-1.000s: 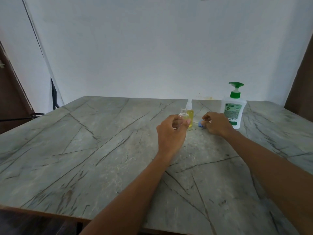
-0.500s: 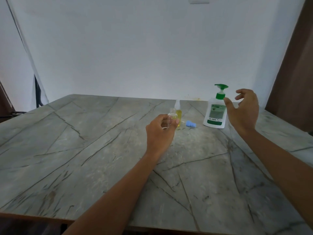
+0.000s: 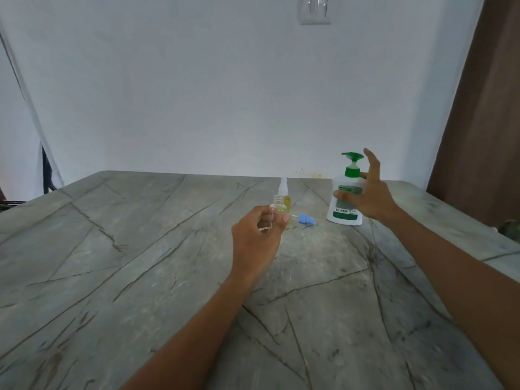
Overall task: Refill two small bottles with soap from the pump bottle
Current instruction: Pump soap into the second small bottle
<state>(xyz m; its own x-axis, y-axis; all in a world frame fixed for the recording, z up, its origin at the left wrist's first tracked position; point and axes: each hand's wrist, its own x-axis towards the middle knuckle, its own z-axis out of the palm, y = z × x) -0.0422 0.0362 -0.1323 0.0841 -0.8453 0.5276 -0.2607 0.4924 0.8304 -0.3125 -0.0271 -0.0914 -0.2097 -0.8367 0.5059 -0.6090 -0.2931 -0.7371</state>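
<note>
From the head camera, a white pump bottle [image 3: 344, 213] with a green pump head stands upright on a grey, dark-veined stone table [image 3: 140, 249], toward its far right part. The right hand [image 3: 371, 198] is at the bottle's right side with its fingers spread and mostly straight. The thumb lies across the front label, one finger reaches up beside the pump head, and another sits by the green collar. Whether the fingers behind the bottle touch it, I cannot tell.

Left of the pump bottle, the left hand [image 3: 257, 237] has its fingers curled round a clear small bottle [image 3: 275, 213]. It holds the bottle upright, with the threaded neck bare and uncapped. Just behind that one, and also left of the pump bottle, stands a second small bottle [image 3: 284, 197] with yellowish liquid and a white top. Between the held bottle and the pump bottle, a blue cap [image 3: 306, 220] lies on its side on the stone.

Beyond the pump bottle rises a plain pale wall [image 3: 197, 94] with a switch plate [image 3: 314, 9] high up. To the right of the bottle hangs something brown, a curtain [image 3: 484, 108] by the look of it.
</note>
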